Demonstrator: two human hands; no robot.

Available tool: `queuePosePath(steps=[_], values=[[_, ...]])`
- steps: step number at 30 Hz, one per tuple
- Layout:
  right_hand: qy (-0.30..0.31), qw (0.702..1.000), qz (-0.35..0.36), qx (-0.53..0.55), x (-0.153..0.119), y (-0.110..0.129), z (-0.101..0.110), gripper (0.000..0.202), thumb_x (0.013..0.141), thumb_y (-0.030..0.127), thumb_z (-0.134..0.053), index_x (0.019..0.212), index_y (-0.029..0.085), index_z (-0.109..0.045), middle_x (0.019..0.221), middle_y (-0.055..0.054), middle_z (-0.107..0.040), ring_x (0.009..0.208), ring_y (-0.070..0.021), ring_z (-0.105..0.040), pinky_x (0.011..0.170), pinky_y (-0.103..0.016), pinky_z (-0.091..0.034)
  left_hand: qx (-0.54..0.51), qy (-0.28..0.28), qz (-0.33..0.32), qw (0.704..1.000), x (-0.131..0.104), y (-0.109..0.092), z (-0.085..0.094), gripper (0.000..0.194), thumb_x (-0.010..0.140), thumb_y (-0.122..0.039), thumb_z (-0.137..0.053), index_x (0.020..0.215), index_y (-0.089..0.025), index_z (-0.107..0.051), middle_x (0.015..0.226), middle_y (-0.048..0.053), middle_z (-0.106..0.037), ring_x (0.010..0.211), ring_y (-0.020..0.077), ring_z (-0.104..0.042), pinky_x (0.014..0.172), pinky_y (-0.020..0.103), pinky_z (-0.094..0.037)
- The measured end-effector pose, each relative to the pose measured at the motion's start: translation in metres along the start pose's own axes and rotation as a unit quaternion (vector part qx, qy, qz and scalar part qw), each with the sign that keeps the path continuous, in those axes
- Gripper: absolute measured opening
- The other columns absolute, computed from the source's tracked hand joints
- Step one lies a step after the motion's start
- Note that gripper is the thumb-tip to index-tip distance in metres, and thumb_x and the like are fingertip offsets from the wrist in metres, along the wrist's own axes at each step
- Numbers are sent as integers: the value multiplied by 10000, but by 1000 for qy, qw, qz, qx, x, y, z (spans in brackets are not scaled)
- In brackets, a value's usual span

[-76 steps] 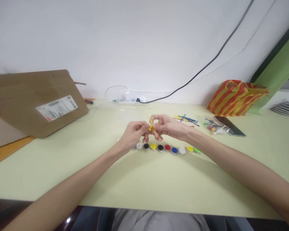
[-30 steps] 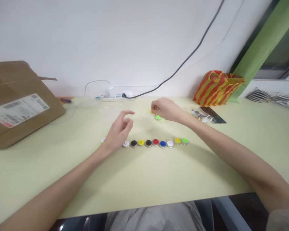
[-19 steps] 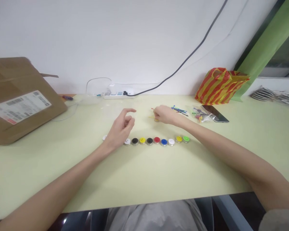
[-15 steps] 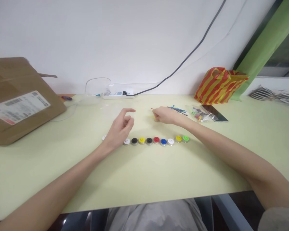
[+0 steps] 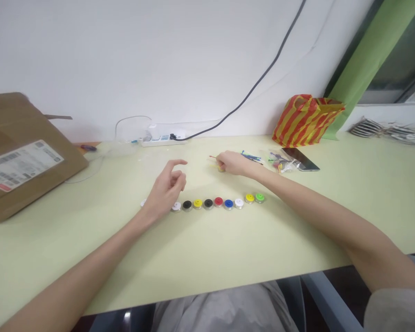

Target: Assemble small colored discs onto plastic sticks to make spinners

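My left hand [image 5: 167,186] hovers above the left part of a row of small round discs, its index finger stretched out, the other fingers curled, and nothing in it. It covers part of the row. Colours in the row include a black disc [image 5: 187,205], a red disc [image 5: 218,201], a blue disc [image 5: 228,203] and a green disc [image 5: 260,197]. Farther back, my right hand [image 5: 231,163] is closed, fingertips down at the table. Small yellow and red bits poke out by its fingers; what it grips is hidden. Beside it lie thin blue plastic pieces [image 5: 251,157].
A clear bag of coloured pieces [image 5: 283,163] lies against a dark phone [image 5: 300,159]. Behind them stands a striped red-and-yellow bag [image 5: 306,121]. A cardboard box [image 5: 31,157] is at left. A power strip [image 5: 162,139] with a black cable [image 5: 249,94] lies by the wall.
The view has turned slightly, so the scene sits a little farther left. Both hands keep nearly the same pose and place over the table.
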State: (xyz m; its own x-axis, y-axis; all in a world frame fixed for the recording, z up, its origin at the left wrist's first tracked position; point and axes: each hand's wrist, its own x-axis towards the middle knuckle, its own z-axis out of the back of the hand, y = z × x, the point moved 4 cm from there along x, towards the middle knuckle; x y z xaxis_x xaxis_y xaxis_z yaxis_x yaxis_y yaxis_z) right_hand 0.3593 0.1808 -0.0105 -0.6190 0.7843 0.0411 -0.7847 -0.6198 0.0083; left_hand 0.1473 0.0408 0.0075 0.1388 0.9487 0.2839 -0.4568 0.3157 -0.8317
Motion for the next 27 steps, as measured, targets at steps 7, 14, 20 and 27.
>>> queuePosePath(steps=[7,14,20,27], values=[[-16,1000,12,-22,-6,12,19,111,890,174,-638,945,129,-722,991,-173,-744,829,-241,-689,603,-283,-355,20,4,-3,1000,1,-4,2,351,962,-358,-502,1295,-250,-482,672,-63,-454,590,127,-427,557,231,-368],[-47,987,34,149,-16,10,53,285,968,160,-493,1139,160,-720,760,-19,-766,502,-112,-601,616,-244,-418,30,5,-4,1000,1,-6,3,327,961,-361,-511,1272,-260,-499,671,-57,-471,585,135,-418,545,237,-367],[-95,994,10,46,-8,-3,51,270,921,112,-522,1045,171,-755,930,-91,-780,875,-215,-697,652,-274,-397,33,10,-5,999,2,-5,3,328,956,-370,-518,1264,-256,-508,673,-53,-467,585,135,-417,547,239,-369],[-23,998,-48,13,-10,-37,30,478,908,291,-679,1360,146,-618,1318,-187,-661,1168,-313,-629,823,-329,-460,42,23,-9,999,2,-2,2,325,959,-353,-506,1269,-256,-508,670,-57,-455,595,141,-424,573,248,-376]])
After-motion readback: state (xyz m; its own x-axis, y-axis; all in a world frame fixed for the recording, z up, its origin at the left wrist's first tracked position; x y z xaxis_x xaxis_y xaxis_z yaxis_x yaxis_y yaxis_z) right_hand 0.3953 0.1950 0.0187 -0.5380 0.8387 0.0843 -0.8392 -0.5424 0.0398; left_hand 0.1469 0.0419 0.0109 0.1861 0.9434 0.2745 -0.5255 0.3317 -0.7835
